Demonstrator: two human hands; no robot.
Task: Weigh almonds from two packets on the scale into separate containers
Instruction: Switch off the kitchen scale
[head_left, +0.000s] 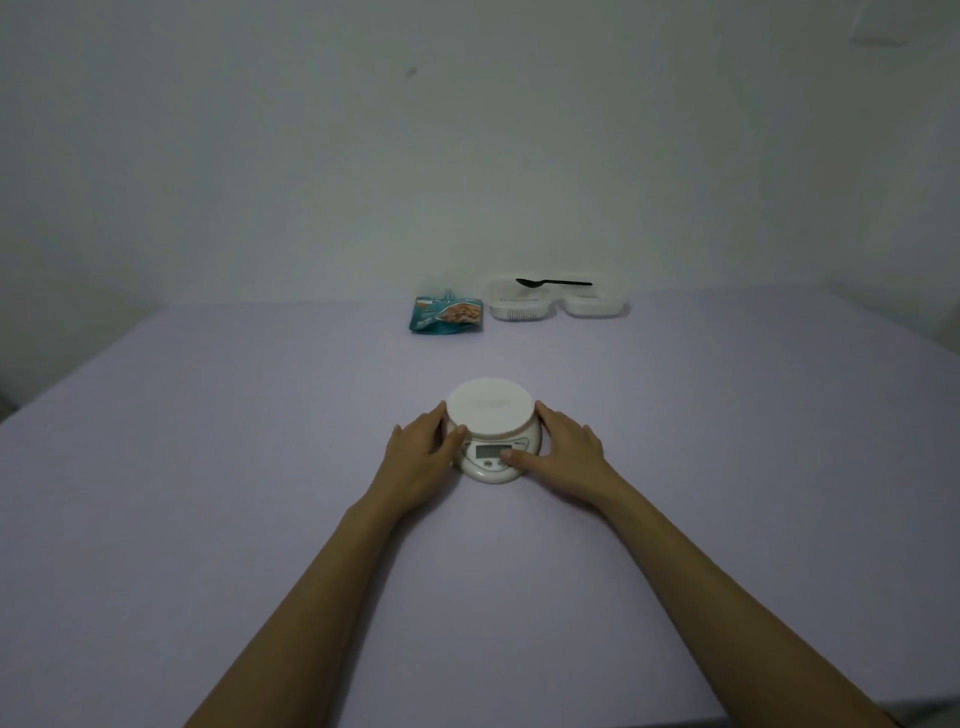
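The scale (492, 434) sits mid-desk (208, 467), its long axis running away from the person, display end nearest. The left hand (423, 457) and right hand (563, 449) each wrap a loose grip round its base, right thumb on the display panel. Far back, a packet (448, 315) lies left of the containers (558, 306), with a spoon (553, 282) across them, its bowl pointing left

A scale (491, 415) sits between left hand (423, 452) and right hand (563, 447); well beyond them, packet (448, 314) lies left of containers (592, 307) (spoon (553, 282) atop).
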